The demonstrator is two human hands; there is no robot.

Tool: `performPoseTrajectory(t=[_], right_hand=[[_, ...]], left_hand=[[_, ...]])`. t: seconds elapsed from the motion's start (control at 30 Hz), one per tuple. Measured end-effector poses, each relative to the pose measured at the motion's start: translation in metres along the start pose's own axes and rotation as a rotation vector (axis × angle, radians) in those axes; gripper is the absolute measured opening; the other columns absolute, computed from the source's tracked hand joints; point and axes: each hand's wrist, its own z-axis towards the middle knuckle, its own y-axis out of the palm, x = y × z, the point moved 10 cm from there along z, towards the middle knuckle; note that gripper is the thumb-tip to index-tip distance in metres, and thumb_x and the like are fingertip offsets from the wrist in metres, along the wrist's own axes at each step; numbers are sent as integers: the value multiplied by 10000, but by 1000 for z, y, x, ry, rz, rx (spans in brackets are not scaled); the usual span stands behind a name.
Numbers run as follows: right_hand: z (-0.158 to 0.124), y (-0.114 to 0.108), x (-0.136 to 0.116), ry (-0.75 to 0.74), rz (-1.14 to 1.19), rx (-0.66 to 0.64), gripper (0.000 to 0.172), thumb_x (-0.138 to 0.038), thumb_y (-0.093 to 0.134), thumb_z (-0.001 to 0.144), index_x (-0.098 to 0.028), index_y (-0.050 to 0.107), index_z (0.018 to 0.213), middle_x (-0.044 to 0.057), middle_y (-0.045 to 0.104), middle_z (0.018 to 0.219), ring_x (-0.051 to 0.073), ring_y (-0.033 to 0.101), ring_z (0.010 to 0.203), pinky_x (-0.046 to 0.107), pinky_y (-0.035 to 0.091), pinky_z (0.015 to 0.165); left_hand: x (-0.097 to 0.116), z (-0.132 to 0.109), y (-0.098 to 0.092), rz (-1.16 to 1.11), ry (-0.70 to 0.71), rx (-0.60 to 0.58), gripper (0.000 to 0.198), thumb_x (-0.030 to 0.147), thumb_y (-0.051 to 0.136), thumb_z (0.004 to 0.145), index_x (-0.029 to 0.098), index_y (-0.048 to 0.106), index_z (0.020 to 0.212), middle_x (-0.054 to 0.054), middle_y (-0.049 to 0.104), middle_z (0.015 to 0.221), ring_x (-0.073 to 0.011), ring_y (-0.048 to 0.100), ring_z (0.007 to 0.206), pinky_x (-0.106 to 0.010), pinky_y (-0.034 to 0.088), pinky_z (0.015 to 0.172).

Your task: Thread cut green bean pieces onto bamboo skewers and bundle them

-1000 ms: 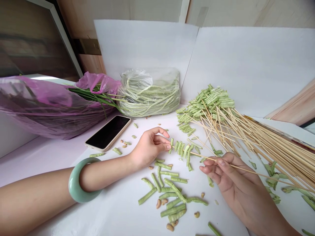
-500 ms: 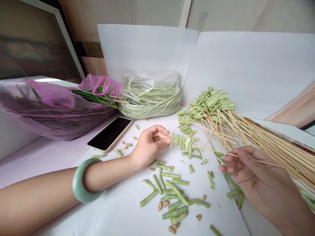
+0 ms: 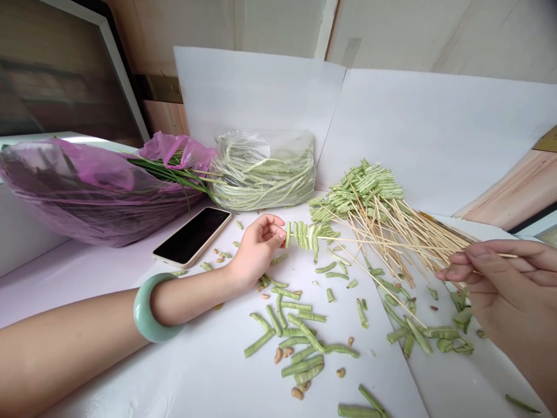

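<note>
Between both hands stretches a thin bamboo skewer, nearly level above the table. Several short green bean pieces are threaded crosswise near its left end. My left hand, with a jade-green bangle on the wrist, pinches the outermost bean piece at that end; the skewer's tip is hidden by the fingers. At the far right, my right hand grips the skewer's other end between thumb and fingers. Loose cut bean pieces and a few brownish seeds lie on the white surface below.
Finished-looking bean skewers lie piled at the back right, their bare sticks pointing right. A clear bag of long beans, a purple bag and a phone sit at back left. Bean scraps lie near my right hand.
My right hand has moved right, farther from the threaded beans, with the skewer now straighter and more level. My left hand and the bean pieces have shifted slightly left. The view has shifted a little.
</note>
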Motion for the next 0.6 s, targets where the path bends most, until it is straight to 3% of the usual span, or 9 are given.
performPoseTrajectory(t=[0.07,0.2,0.3,0.37,0.47,0.6], right_hand=[[10,-4,7,-47,-181,-56,255,-475,699,704,-236,641,769,17,663,697,183,614,587,321,491,523],[35,-11,29,-60,-445,-209,295,-540,677,553,-278,739,672,46,702,721,231,614,652,386,479,600],[43,-4,59,117,-574,-482,384,-606,663,389,-302,752,605,52,725,791,286,641,716,415,498,616],[45,-1,64,151,-576,-572,407,-620,680,363,-296,756,597,61,728,807,307,650,749,421,511,635],[43,4,59,136,-538,-588,419,-637,684,408,-275,758,605,79,724,791,301,652,730,398,513,601],[23,28,59,135,-427,-697,437,-635,705,484,-255,776,689,70,702,692,244,635,625,343,519,562]], left_hand=[[1,0,-1,-9,7,14,193,94,626,672,164,513,812,45,532,646,-85,497,601,-208,380,606],[2,-1,-2,1,13,29,186,92,605,661,165,521,811,40,518,661,-91,471,609,-216,361,611],[3,-1,-2,52,34,22,197,96,595,678,153,543,859,31,524,676,-95,458,630,-215,354,618],[4,-1,-3,72,51,23,205,111,594,693,149,547,889,30,524,682,-98,453,639,-215,350,619],[4,-1,-5,77,62,33,200,135,597,706,152,542,897,35,515,672,-100,451,636,-218,340,614],[3,0,-4,77,49,30,216,147,604,697,161,530,899,40,515,659,-106,462,631,-224,339,611]])
